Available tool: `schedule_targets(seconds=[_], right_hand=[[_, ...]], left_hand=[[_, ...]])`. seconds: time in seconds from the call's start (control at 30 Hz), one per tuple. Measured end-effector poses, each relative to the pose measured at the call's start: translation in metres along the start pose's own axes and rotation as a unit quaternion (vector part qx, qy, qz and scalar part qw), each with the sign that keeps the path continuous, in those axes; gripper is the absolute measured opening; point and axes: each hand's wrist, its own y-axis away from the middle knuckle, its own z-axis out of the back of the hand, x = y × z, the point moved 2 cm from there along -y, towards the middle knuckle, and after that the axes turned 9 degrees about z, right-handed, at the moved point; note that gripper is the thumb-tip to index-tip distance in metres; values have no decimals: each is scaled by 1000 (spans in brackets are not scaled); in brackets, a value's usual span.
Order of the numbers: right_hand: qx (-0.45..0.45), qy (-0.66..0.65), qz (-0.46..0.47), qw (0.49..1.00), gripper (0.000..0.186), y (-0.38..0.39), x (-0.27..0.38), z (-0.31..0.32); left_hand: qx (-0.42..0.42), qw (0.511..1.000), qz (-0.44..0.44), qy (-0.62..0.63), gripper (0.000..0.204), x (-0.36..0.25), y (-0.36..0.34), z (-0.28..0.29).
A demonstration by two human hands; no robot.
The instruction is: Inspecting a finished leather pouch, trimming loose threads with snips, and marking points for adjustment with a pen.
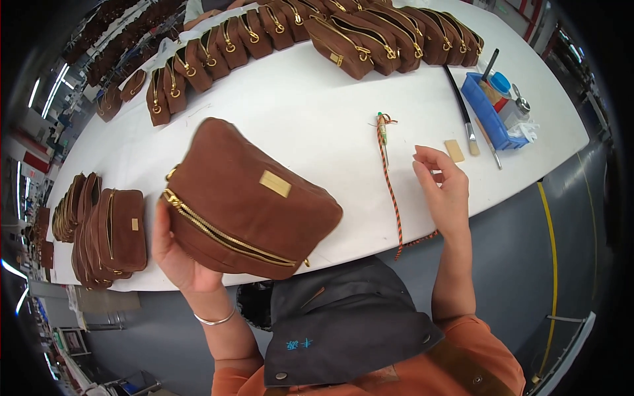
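My left hand (173, 257) holds up a brown bag (247, 204) with a gold zipper along its lower side and a blank-looking gold plate on its face; some fingers are hidden behind it. My right hand (442, 185) hovers over the white table (343, 99), fingers loosely curved and apart, holding nothing. Near it lie a green-handled tool (384, 132) with an orange-and-black cord (391, 191) and a small beige block (454, 151).
Rows of brown bags (231, 46) line the far side; a stack (119, 231) sits left. Brushes (459, 99) lie beside a blue tray (489, 113) of containers at right. Part of another person (198, 8) shows behind the bags.
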Motion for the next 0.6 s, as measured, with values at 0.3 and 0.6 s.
schedule_targets(seconds=[0.3, 0.6], right_hand=[[115, 153, 21, 981, 43, -21, 0, -40], [131, 199, 37, 971, 44, -31, -19, -44]], left_hand=[[-132, 974, 3, -186, 36, 51, -9, -37], [-105, 938, -43, -328, 43, 44, -15, -47]])
